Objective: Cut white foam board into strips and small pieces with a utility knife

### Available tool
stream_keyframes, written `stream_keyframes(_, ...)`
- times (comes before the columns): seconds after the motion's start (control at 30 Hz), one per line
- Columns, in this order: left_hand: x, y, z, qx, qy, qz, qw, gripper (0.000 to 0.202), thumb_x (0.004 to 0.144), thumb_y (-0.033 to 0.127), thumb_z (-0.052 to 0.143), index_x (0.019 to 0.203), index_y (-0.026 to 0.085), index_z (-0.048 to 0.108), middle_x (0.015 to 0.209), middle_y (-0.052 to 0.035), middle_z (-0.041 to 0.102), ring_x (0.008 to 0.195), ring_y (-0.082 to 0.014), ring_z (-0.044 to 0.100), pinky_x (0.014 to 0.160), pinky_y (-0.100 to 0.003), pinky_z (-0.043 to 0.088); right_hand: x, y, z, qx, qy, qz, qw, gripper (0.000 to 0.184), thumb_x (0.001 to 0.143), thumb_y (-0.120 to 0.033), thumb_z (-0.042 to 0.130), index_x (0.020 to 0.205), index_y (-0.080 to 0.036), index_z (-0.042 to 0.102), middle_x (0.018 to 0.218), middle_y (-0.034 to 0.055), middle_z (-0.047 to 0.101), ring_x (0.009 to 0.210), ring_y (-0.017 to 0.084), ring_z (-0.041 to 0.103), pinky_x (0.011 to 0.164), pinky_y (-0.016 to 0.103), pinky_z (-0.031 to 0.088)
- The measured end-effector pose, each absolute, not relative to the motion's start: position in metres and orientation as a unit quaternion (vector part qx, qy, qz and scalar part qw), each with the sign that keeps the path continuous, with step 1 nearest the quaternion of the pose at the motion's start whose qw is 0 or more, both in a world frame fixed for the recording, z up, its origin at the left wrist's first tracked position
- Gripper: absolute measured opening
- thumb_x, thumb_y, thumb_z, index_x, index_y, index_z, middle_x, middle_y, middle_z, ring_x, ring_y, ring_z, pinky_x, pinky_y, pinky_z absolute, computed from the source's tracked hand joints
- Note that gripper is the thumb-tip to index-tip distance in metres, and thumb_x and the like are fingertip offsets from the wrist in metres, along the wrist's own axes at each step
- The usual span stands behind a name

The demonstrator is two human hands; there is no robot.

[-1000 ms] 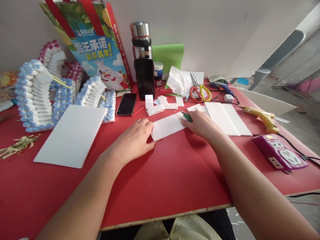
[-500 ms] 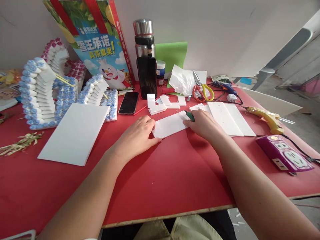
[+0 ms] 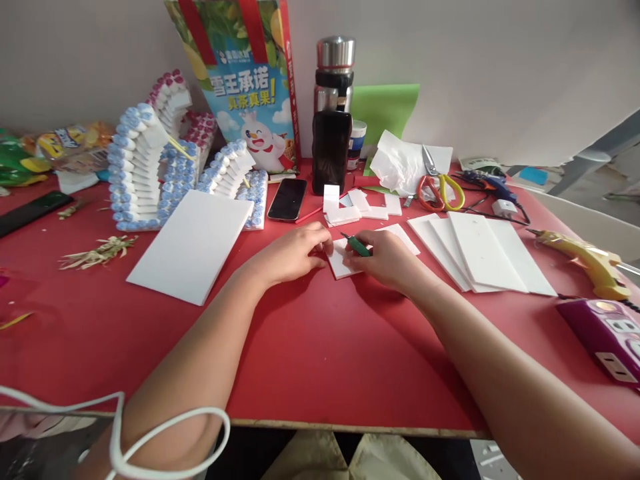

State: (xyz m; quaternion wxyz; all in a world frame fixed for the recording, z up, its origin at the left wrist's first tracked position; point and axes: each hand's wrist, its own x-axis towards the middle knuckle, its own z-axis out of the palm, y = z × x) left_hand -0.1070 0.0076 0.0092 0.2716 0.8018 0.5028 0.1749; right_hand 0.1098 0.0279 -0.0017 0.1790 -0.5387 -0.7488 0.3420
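Note:
A white foam board strip (image 3: 343, 261) lies on the red table in front of me, partly covered by my right hand. My left hand (image 3: 295, 252) is at the strip's left end, fingers curled and thumb low against its edge. In my right hand (image 3: 385, 257) is a green craft knife (image 3: 359, 245), its dark tip pointing up and left above the strip. The fingers of that hand are wrapped round the handle and rest over the strip. Small white board pieces (image 3: 345, 215) lie just beyond both hands.
White boards (image 3: 493, 257) overlap on the right; another white stack (image 3: 193, 243) sits left. Scissors (image 3: 440, 190), a yellow glue gun (image 3: 585, 260) and a purple power strip (image 3: 607, 340) are to the right. Phones, a steel flask (image 3: 336, 57) and blue-tipped white models (image 3: 137, 173) stand behind. A white cable (image 3: 173, 433) crosses my left forearm.
The view has turned left. My right hand with the craft knife has moved nearer my left hand, over the strip's left part. My left hand stays at the strip's left end.

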Motion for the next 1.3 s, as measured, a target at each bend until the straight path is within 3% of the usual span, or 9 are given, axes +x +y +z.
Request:
stream_keyframes(0.17,-0.110,0.017,-0.009,0.753,0.519,0.280,0.291,0.007,0.082,0.013,0.060,0.085,0.019,0.063,0.091,-0.0010,0.063,0.079,-0.0147,0.062,0.071,-0.027,0.049,0.109,0.029,-0.002,-0.538,-0.749,0.343,0.177,0.013,0.073,-0.030,0.069,0.077,-0.022,0.060,0.077,-0.0004,0.066,0.070,0.017,0.058,0.059,0.027,0.037)
stream_keyframes(0.4,-0.110,0.018,-0.016,0.748,0.499,0.322,0.296,0.006,0.081,0.016,0.063,0.085,0.019,0.067,0.088,-0.0012,0.064,0.079,-0.0151,0.061,0.072,-0.028,0.048,0.110,0.026,-0.001,-0.541,-0.754,0.335,0.165,0.015,0.076,-0.033,0.068,0.084,-0.022,0.062,0.080,0.0004,0.067,0.069,0.017,0.057,0.060,0.028,0.037)
stream_keyframes(0.6,-0.111,0.016,-0.011,0.747,0.499,0.302,0.319,0.008,0.080,0.022,0.067,0.086,0.018,0.065,0.091,-0.0019,0.064,0.080,-0.0157,0.062,0.074,-0.029,0.050,0.110,0.026,-0.001,-0.541,-0.749,0.343,0.168,0.018,0.075,-0.036,0.068,0.084,-0.021,0.063,0.078,-0.0004,0.067,0.069,0.017,0.056,0.059,0.028,0.037)
stream_keyframes(0.8,-0.112,0.013,-0.001,0.750,0.511,0.242,0.344,0.047,0.064,0.044,0.085,0.097,0.020,0.062,0.098,-0.0024,0.063,0.090,-0.0203,0.061,0.075,-0.031,0.049,0.110,0.027,-0.003,-0.541,-0.755,0.332,0.164,0.018,0.076,-0.035,0.068,0.086,-0.021,0.064,0.078,0.0001,0.067,0.068,0.017,0.056,0.059,0.028,0.036)
stream_keyframes(1.1,-0.109,0.014,-0.002,0.781,0.488,0.247,0.301,0.043,0.068,0.047,0.082,0.095,0.021,0.061,0.099,-0.0029,0.062,0.086,-0.0197,0.059,0.072,-0.030,0.046,0.109,0.024,0.000,-0.532,-0.766,0.324,0.158,0.012,0.077,-0.027,0.065,0.086,-0.021,0.061,0.085,0.0027,0.068,0.075,0.019,0.059,0.065,0.028,0.038)
stream_keyframes(1.3,-0.110,0.014,-0.002,0.784,0.484,0.249,0.297,0.041,0.071,0.048,0.080,0.096,0.021,0.062,0.099,-0.0027,0.061,0.086,-0.0194,0.058,0.072,-0.029,0.047,0.108,0.024,0.002,-0.536,-0.774,0.302,0.150,0.011,0.079,-0.028,0.064,0.079,-0.022,0.055,0.079,0.0014,0.065,0.069,0.017,0.055,0.060,0.027,0.034)
